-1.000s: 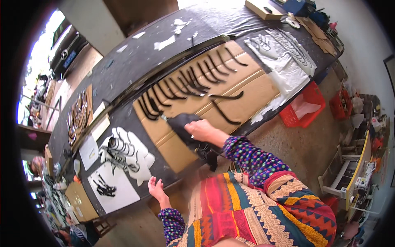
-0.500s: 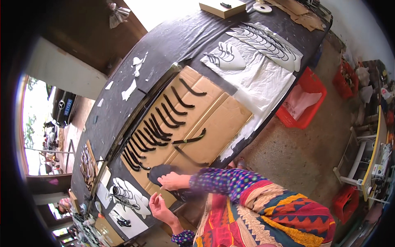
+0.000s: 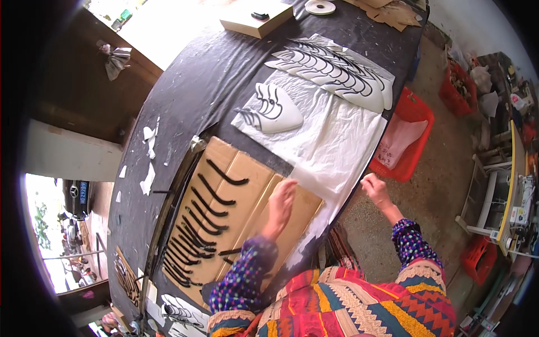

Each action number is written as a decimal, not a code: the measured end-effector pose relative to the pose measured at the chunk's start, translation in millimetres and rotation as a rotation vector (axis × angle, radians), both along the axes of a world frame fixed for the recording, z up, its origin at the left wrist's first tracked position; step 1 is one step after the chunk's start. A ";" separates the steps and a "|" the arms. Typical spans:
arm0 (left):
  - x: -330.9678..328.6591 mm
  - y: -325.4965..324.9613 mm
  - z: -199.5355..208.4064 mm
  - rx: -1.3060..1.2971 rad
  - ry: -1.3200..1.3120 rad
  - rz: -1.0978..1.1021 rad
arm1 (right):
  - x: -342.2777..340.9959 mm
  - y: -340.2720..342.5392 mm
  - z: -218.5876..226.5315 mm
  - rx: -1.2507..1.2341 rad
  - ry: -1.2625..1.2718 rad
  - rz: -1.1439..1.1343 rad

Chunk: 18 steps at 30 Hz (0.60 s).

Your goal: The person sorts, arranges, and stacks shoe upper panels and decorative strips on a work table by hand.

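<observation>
My left hand is above the right part of a brown cardboard sheet, its fingers loosely extended with nothing visible in them. Out past the table's right edge is my right hand, its fingers curled together; whether it holds something is hidden. Several curved black strips lie in a row on the cardboard. Another short black strip is partly covered by my left sleeve. Beyond my hands, white rounded pieces with black curved lines lie overlapped on a white sheet. A smaller white stack sits closer.
A red crate with a pale bag stands on the floor beside the table. Far on the black-covered table are a cardboard box and a white roll. More white pieces lie at the lower left. A yellow-edged bench stands right.
My hands have left the near end of the cardboard and moved apart, up and to the right. The view has shifted, and the dark item beside my hands is now mostly hidden by my left sleeve.
</observation>
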<state>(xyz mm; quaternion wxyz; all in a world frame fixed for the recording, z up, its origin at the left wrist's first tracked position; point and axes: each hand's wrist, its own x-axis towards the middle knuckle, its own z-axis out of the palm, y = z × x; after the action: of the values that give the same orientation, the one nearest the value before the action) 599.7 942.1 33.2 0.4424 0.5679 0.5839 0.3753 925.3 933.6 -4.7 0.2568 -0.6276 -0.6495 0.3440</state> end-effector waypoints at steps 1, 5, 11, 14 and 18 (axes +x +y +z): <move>19.4 26.8 -13.1 0.177 0.117 -0.063 | 11.9 13.4 -6.6 -0.012 0.042 -0.125; 71.8 107.9 -49.2 0.183 0.369 -0.172 | 23.6 62.7 -35.7 0.091 0.161 -0.314; 78.0 151.2 -91.8 0.345 0.712 -0.358 | 5.9 123.5 -52.6 0.218 0.138 -0.230; 79.7 150.1 -101.3 0.370 0.761 -0.348 | 11.9 137.8 -61.7 0.252 0.064 -0.145; 83.8 150.4 -101.3 0.356 0.806 -0.342 | 19.5 143.8 -70.9 0.308 -0.058 -0.057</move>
<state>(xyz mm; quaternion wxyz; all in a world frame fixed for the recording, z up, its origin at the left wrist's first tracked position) 683.5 1092.5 -68.1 0.1318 0.8234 0.5336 0.1410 944.8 1077.3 -75.7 0.3409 -0.6087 -0.6836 0.2145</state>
